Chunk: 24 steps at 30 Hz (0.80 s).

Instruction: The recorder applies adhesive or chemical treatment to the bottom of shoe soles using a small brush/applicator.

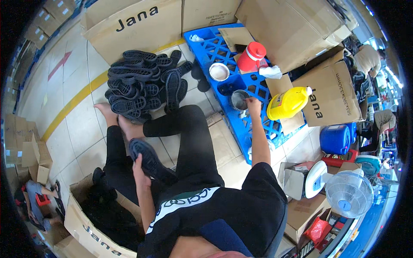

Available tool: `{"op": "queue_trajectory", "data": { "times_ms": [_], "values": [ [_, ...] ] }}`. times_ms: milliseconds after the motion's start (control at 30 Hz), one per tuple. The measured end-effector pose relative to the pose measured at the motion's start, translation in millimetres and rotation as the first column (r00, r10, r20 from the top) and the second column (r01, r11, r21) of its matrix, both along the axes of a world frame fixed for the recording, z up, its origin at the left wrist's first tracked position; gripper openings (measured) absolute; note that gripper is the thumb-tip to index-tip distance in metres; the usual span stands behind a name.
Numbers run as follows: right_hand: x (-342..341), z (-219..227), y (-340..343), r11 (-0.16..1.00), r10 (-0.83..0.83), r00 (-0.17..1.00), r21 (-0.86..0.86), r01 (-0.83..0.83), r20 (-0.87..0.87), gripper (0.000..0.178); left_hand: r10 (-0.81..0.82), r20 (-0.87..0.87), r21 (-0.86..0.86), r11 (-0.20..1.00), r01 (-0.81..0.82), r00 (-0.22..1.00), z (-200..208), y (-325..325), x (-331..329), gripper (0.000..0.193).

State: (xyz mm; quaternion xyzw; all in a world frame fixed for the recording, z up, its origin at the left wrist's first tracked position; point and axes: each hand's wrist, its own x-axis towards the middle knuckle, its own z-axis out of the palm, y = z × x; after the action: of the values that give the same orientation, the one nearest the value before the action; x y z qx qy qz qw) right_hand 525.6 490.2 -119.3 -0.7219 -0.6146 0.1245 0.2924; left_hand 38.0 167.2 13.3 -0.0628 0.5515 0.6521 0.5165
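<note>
Open carton: one, near left, flaps up, dark contents too tangled to count; carton (77,217).
Pile: well over ten black soles (133,73), overlapping too much for an exact count, far left of the person's bare feet.
Bare feet: two, beside the near edge of the pile; feet (129,128).
Left hand: one, the left hand (142,175), fingers grasping the edge of one black shoe sole (148,158), held tilted above the lap.
Bowl: one white bowl (219,72) with pale contents, on the pallet's left part.
Cup: one grey cup (238,101), on the pallet, nearer than the bowl.
Right hand: one, the right hand (254,104), fingers curled at the cup's right rim; cannot tell whether they grip the rim or something small.
Jug: one red jug (251,59) with a white-topped lid, beyond the cup.
Bottle: one yellow bottle (287,104), right of the right hand.
Drums: two blue drums (334,139), farther right.
Fan: one white fan (349,193), near right.
Surface: one blue slatted pallet (202,53), on pale floor tiles (75,148) crossed by a yellow stripe (71,105).
Room: large cartons behind pile and pallet; other people working at both sides.
</note>
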Motion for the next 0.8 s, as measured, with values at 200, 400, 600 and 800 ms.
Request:
{"op": "queue_trajectory", "data": {
  "times_ms": [200, 400, 600, 800],
  "values": [
    [37, 18, -8, 0.996, -0.086, 0.995, 0.002, 0.086, 0.06, 0.025, -0.194, 0.121, 0.07, 0.98, 0.187, 0.974, -1, 21, 29, 0.039],
    [56, 2, -8, 0.999, 0.003, 0.999, -0.042, -0.002, 0.041, 0.028, -0.27, 0.137, 0.09, 0.962, 0.26, 0.953, 4, 22, 30, 0.041],
    [49, 13, -13, 0.999, 0.052, 0.998, -0.008, -0.051, 0.03, 0.026, -0.562, 0.183, 0.35, 0.804, 0.481, 0.807, 11, 12, 19, 0.06],
    [3, 58, 1, 0.869, 0.033, 0.99, 0.485, -0.098, 0.139, 0.024, -0.681, 0.198, 0.514, 0.684, 0.518, 0.705, 5, 5, 25, 0.063]
  ]
}}
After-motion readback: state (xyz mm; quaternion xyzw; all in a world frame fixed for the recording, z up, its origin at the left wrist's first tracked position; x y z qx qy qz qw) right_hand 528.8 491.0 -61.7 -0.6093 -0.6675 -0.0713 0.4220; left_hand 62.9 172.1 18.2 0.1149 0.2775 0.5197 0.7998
